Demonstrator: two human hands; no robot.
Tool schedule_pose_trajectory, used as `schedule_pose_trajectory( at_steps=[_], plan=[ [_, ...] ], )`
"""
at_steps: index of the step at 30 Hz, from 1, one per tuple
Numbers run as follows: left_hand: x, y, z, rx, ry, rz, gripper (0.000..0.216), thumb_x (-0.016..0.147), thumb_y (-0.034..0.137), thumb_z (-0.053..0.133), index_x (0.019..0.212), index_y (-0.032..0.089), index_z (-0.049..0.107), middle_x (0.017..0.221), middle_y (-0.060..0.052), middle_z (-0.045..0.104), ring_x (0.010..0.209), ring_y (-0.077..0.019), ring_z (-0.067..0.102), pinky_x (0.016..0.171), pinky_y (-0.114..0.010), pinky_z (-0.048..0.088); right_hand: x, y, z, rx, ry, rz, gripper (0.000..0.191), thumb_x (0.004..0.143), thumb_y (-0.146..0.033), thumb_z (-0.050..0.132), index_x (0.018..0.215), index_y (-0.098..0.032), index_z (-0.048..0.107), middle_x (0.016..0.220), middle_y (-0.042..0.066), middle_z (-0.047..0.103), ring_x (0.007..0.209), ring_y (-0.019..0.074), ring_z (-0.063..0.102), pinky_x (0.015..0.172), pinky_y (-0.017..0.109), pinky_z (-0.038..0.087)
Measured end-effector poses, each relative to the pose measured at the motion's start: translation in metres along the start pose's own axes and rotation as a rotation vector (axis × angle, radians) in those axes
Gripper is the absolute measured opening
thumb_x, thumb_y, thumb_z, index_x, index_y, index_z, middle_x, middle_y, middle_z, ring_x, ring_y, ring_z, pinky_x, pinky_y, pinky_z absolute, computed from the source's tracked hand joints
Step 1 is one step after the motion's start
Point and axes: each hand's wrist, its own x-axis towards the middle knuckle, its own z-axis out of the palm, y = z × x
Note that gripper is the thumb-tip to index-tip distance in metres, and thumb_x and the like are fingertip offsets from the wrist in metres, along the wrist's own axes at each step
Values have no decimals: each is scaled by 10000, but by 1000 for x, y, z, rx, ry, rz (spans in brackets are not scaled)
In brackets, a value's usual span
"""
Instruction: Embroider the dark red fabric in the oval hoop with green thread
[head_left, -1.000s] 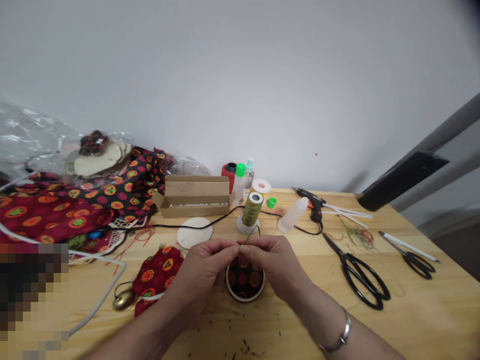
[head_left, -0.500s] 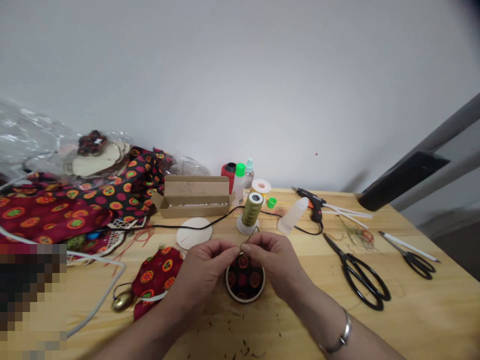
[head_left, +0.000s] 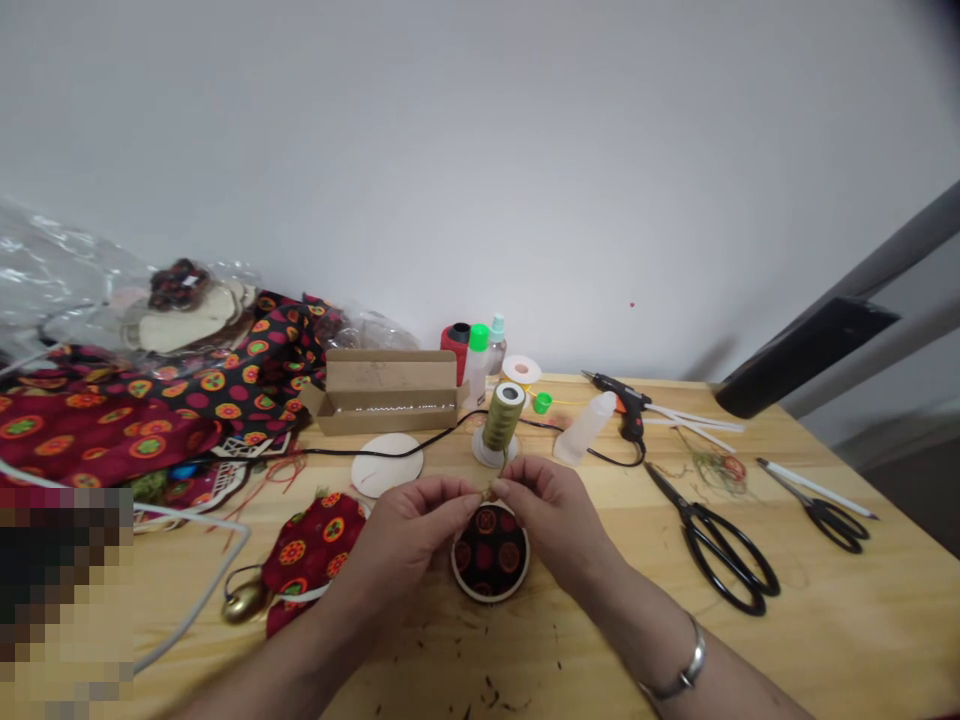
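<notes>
My left hand (head_left: 409,540) and my right hand (head_left: 544,515) meet fingertip to fingertip above a round fabric-covered disc (head_left: 490,555) with a dark cloth and red-orange circles. Both hands are pinched on a thin olive thread (head_left: 491,490) that runs from the olive thread spool (head_left: 503,418) standing just behind them. The disc lies on the wooden table (head_left: 825,640) between my wrists. A silver bracelet (head_left: 686,670) is on my right wrist.
Large black scissors (head_left: 712,545) and smaller scissors (head_left: 821,510) lie right. A glue gun (head_left: 626,408), squeeze bottles (head_left: 585,428), a cardboard box (head_left: 386,392), a plain disc (head_left: 388,464), patterned fabric (head_left: 112,420), a fabric pouch (head_left: 311,555) and a white cable (head_left: 202,600) lie around.
My hands have shifted slightly away from me, the fingertips now a little higher over the disc. Nothing else moved.
</notes>
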Motion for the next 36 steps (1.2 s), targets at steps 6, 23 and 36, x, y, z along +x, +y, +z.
schedule_pose_trajectory(
  at_steps=[6, 23, 36],
  plan=[
    [2, -2, -3, 2, -19, 20, 124, 670, 264, 704, 707, 154, 661, 592, 10, 666, 491, -90, 574, 493, -187, 443, 0, 0, -2, -64, 14, -44, 103, 701, -209, 555, 618, -148, 544, 548, -24, 502, 542, 102, 429, 507, 216, 354],
    [-4, -14, -8, 1116, -4, 898, 228, 805, 116, 482, 931, 188, 658, 654, -2, 647, 577, -102, 585, 544, -193, 423, 0, 0, -2, 104, -18, 30, 117, 697, -219, 558, 599, -156, 540, 496, -33, 518, 474, 91, 429, 472, 212, 339],
    [1, -26, -16, 1505, 40, 1135, 243, 825, 136, 465, 1035, 150, 586, 668, -22, 617, 524, -131, 531, 470, -241, 350, -3, -3, 1, 271, -56, 85, 157, 698, -243, 577, 592, -143, 517, 481, -38, 495, 439, 63, 377, 429, 191, 271]
  ],
)
